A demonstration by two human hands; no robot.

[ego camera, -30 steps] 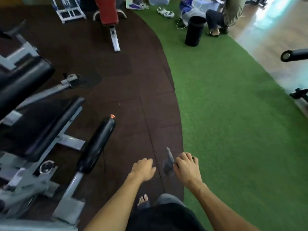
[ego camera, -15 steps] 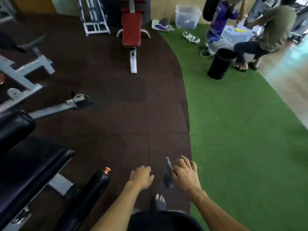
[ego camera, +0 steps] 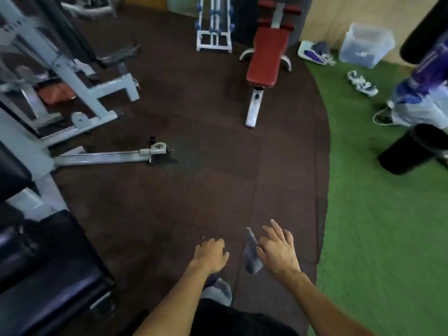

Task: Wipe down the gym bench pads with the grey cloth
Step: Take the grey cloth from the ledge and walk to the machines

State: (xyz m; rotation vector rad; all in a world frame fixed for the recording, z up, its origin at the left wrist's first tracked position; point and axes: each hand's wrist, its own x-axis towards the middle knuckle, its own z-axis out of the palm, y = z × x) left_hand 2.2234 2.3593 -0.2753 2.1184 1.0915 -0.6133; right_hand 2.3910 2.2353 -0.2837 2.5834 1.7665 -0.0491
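Blurred gym floor [ego camera: 169,202], cloth [ego camera: 251,253] partly hidden

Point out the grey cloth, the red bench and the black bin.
grey cloth [ego camera: 251,254]: head view, middle of the hanging fold.
red bench [ego camera: 266,58]: head view, centre of the seat pad.
black bin [ego camera: 407,155]: head view, its side wall.

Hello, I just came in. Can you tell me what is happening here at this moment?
A person stands on the dark rubber floor of a gym. The right hand pinches a grey cloth, its other fingers spread. The left hand is loosely curled and holds nothing. No pad is being wiped now: a black bench pad lies to the left, a red bench farther ahead.
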